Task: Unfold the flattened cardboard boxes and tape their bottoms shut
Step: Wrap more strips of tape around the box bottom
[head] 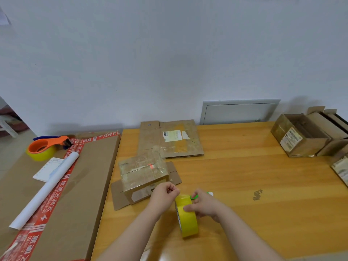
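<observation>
The right hand (204, 204) grips a yellow tape roll (188, 221), which stands on edge on the wooden table (244, 185). The thumb lies on the roll's outer band and the fingers curl round its far side. The left hand (164, 194), at 9 o'clock from the roll, has its fingers curled and pinches at the roll's top edge; whether a loose tape end sits between the fingertips cannot be told. A green and white item (194, 196) pokes out just behind the right hand, mostly hidden.

At 11 o'clock from the hands, touching distance from the left knuckles, a small cardboard box (145, 176) sits with its clear-taped face up and its open flaps splayed flat on the table. Farther on at 12 o'clock a flattened box (169, 142) lies against the wall, a white label on it. A dark smudge (257, 194) marks the table at 3 o'clock.

At 2 o'clock, near the table's far right corner, stand several opened boxes (299, 136). At 9 o'clock a large flat carton (75, 185) with red printed tape lies beside the table. On it rest a white paper roll (47, 189), a paper slip (47, 169) and, farthest, an orange tape dispenser (47, 146).
</observation>
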